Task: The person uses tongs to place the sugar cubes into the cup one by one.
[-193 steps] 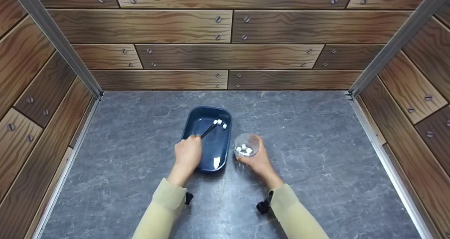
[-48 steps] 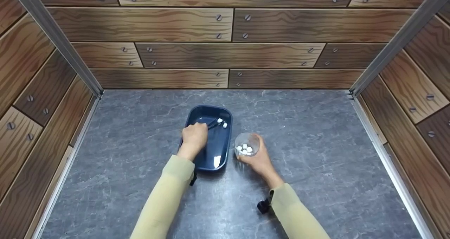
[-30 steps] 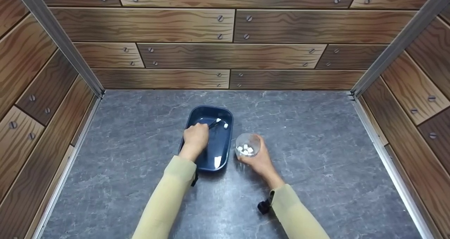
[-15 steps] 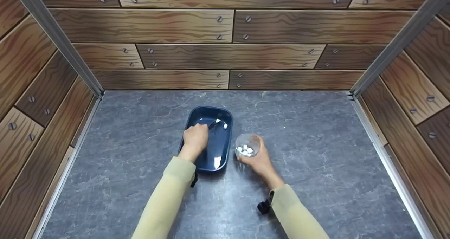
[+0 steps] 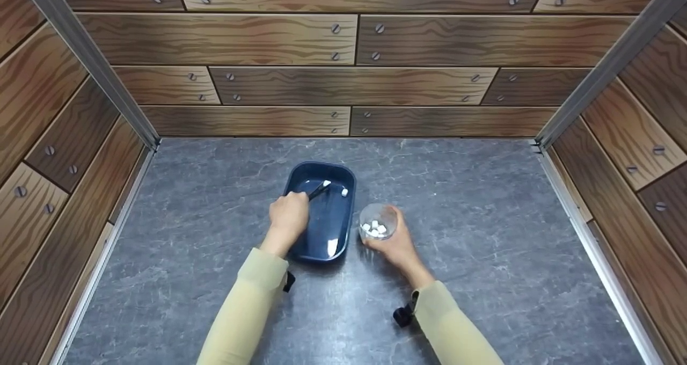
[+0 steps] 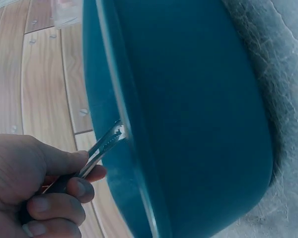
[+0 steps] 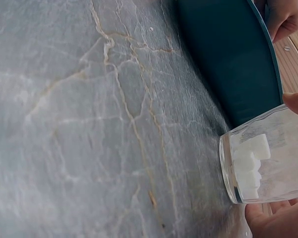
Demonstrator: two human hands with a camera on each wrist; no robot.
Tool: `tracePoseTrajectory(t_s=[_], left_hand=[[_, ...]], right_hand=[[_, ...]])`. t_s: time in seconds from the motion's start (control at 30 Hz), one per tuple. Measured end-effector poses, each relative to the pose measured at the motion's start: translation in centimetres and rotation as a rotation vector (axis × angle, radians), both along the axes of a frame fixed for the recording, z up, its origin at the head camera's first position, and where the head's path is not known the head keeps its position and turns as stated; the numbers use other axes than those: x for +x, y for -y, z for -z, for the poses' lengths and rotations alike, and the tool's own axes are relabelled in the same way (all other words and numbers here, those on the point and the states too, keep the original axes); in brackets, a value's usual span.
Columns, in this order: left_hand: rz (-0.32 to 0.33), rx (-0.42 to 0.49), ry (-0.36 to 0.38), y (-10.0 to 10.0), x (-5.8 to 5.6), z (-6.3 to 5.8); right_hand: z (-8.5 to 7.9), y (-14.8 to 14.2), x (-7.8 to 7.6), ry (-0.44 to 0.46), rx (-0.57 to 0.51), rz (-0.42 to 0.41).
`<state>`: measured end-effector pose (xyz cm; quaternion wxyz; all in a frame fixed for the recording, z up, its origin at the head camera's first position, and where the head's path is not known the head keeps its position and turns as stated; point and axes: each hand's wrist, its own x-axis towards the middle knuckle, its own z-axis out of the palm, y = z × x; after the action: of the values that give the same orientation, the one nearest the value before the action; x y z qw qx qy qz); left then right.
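Observation:
My left hand (image 5: pixel 289 214) grips small tongs (image 6: pixel 102 148) by the dark handle, fingers curled round it. Between their serrated metal tips sits a white cube (image 5: pixel 327 183), over the inside of the dark blue tray (image 5: pixel 327 220). A second white cube (image 5: pixel 344 192) lies on the tray floor near its right wall. My right hand (image 5: pixel 400 247) holds a clear glass (image 7: pixel 288 163) round its side, just right of the tray. Several white cubes (image 7: pixel 251 158) are piled at the bottom of the glass. In the left wrist view the tray's wall hides its inside.
The grey marbled tabletop (image 5: pixel 472 209) stretches round the tray and glass. Wood-patterned panels (image 5: pixel 279 86) close off the back and both sides, with metal rails at the corners.
Compared with 6.4 s ago, the tray has one cube fewer and the glass one more. Over the last half second my left hand draws back leftward with the cube in the tongs. The glass stays put.

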<state>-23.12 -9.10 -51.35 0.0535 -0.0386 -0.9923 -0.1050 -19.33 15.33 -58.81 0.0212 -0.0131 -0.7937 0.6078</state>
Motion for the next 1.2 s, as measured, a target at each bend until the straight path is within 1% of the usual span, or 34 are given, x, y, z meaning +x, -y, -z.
tracePoseTrajectory(t_s=[0.2, 0.5, 0.8, 0.97, 1.2], left_hand=[[-0.003, 0.020, -0.034, 0.5, 1.0, -0.4], [0.001, 0.065, -0.065, 0.6, 2.5, -1.0], [0.034, 0.091, -0.120, 0.9, 3.9, -1.9], [0.058, 0.088, -0.163, 1.0, 4.5, -2.4], [0.093, 0.076, -0.191, 0.9, 5.3, -3.3]], right_hand=[[0.0, 0.0, 0.0, -0.014, -0.010, -0.009], [-0.2, 0.1, 0.1, -0.010, 0.005, -0.002], [0.0, 0.0, 0.0, -0.004, -0.016, 0.000], [0.0, 0.1, 0.0, -0.017, -0.012, -0.003], [-0.1, 0.1, 0.1, -0.042, -0.010, -0.016]])
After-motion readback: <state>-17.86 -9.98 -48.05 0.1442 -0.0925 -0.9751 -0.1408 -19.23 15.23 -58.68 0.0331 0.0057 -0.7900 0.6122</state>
